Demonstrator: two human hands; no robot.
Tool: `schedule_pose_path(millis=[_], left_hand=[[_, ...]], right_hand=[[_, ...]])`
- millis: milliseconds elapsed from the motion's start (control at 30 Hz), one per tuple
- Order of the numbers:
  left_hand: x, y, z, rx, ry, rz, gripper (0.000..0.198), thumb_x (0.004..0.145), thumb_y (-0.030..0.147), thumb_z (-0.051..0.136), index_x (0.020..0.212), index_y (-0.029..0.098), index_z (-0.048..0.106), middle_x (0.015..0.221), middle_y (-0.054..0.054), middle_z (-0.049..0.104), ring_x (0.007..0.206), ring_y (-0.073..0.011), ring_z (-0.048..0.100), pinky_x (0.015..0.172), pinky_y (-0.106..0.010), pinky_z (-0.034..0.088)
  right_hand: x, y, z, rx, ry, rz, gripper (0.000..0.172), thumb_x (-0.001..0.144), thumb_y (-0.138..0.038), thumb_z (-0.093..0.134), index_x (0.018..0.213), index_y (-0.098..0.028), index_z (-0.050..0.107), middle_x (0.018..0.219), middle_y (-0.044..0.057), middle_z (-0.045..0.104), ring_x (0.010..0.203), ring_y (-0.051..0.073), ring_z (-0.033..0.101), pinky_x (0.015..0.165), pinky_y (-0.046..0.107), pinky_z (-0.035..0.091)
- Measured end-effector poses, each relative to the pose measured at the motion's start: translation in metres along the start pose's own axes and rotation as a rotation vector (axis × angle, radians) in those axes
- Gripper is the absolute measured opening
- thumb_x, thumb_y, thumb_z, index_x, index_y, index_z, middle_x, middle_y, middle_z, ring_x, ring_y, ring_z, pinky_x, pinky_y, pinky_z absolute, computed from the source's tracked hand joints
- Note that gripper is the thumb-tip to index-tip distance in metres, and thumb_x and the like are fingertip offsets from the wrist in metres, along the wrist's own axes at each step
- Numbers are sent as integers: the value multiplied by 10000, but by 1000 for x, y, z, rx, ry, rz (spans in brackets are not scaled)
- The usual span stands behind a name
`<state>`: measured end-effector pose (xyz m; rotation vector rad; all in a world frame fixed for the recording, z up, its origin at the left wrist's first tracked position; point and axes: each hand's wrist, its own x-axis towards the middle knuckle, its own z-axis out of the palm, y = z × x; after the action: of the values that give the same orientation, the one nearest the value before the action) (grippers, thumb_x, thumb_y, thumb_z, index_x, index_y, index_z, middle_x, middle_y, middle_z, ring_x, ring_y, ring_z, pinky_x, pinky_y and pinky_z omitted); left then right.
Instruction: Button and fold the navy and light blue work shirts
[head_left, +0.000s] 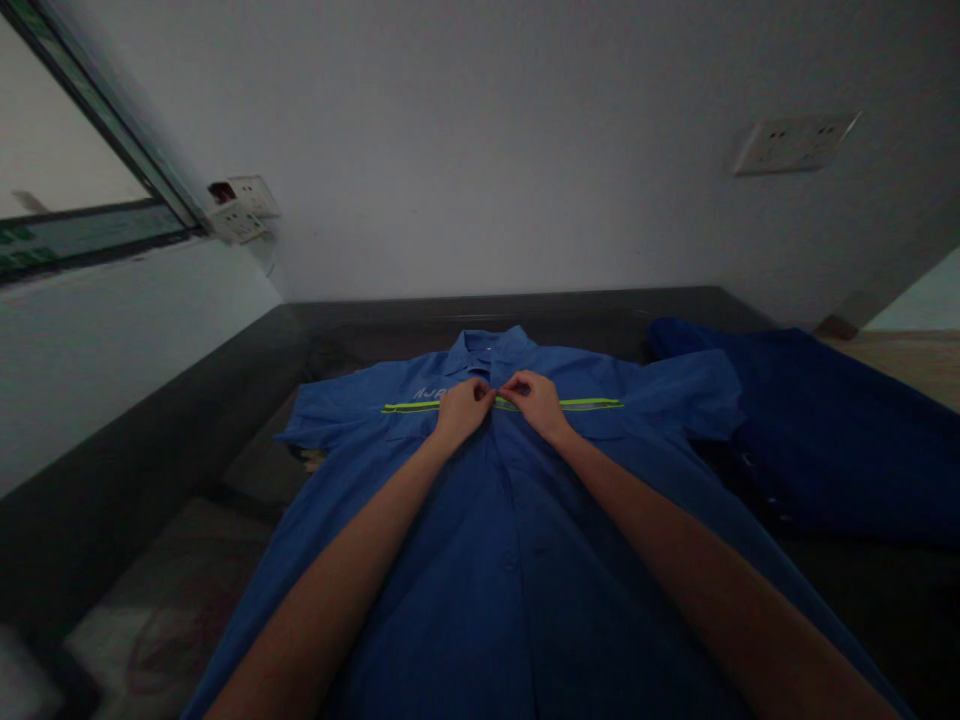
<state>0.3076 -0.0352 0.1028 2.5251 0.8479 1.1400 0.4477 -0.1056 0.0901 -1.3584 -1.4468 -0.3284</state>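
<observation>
A blue short-sleeved work shirt (457, 540) lies spread front up, its collar at the far end. Across its chest runs a yellow-green strip (409, 407), with white lettering above it on the left. My left hand (463, 408) pinches the front edge of the shirt at the middle of the chest. Right beside it, my right hand (534, 400) pinches the same front opening, fingertips almost touching those of the left. Whatever small piece sits between the fingertips is hidden. Lower on the front, a button (511, 562) shows.
Darker blue folded cloth (847, 440) lies to the right, against the shirt's sleeve. Behind the dark surface (255, 360) rises a pale wall with a socket plate (796, 143) at right and more sockets (244, 208) at left. A window frame (161, 195) is at upper left.
</observation>
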Motion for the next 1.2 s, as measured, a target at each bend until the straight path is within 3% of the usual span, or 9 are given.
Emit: schedule_pose_path(millis=[167, 500, 633, 967, 1200], left_hand=[[3, -2, -1, -76, -2, 19, 138, 843, 258, 570, 807, 157, 658, 749, -29, 671, 695, -167, 594, 623, -257, 398], [-3, -7, 3, 43, 4, 81, 126, 829, 274, 593, 794, 175, 663, 725, -24, 671, 667, -171, 592, 610, -261, 385], [-3, -3, 3, -9, -7, 46, 142, 822, 296, 598, 788, 175, 666, 719, -16, 663, 663, -162, 580, 590, -254, 360], [-5, 0, 7, -104, -34, -17, 162, 775, 294, 619, 676, 169, 588, 610, 33, 533, 582, -124, 476, 550, -242, 289], [-4, -3, 10, -18, 6, 22, 107, 754, 233, 633, 681, 178, 578, 631, 26, 559, 590, -134, 486, 571, -247, 299]], right_hand=[[2, -1, -2, 61, -3, 27, 69, 717, -178, 684, 656, -166, 656, 694, 16, 667, 682, 150, 599, 680, 257, 444], [5, 10, -1, 238, -54, 170, 39, 658, -200, 693, 648, -165, 678, 656, 14, 688, 633, 150, 611, 638, 256, 463], [5, 10, 0, 290, -32, 231, 65, 651, -224, 687, 646, -161, 670, 633, 14, 683, 614, 155, 617, 604, 256, 464], [3, 8, 1, 308, -17, 193, 99, 647, -258, 695, 653, -161, 676, 647, 18, 691, 637, 162, 635, 636, 265, 485], [5, 7, -1, 296, -64, 201, 80, 648, -229, 708, 681, -156, 710, 691, 31, 718, 674, 169, 654, 664, 266, 491]])
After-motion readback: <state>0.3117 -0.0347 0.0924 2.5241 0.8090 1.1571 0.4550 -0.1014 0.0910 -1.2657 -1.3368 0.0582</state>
